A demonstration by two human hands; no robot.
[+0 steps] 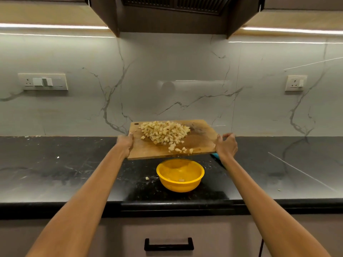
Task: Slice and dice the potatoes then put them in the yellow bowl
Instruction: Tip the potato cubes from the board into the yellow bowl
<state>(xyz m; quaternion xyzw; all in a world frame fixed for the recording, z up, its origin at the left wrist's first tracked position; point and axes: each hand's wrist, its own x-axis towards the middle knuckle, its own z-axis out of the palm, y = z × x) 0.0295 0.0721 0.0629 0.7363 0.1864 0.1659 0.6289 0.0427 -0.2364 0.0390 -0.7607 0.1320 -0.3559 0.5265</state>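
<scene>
Head view, centre of the frame: I hold the wooden cutting board (196,145) off the black counter (55,173), my left hand (125,144) gripping its left edge and my right hand (226,145) its right edge. The diced potatoes (165,133) lie heaped on it, a few near the lower edge, above the yellow bowl (180,184). The cubes look light, loose and probably damp, so I judge they will slide suddenly; holding both edges seems best.

Head-worn view, forward and downward
</scene>
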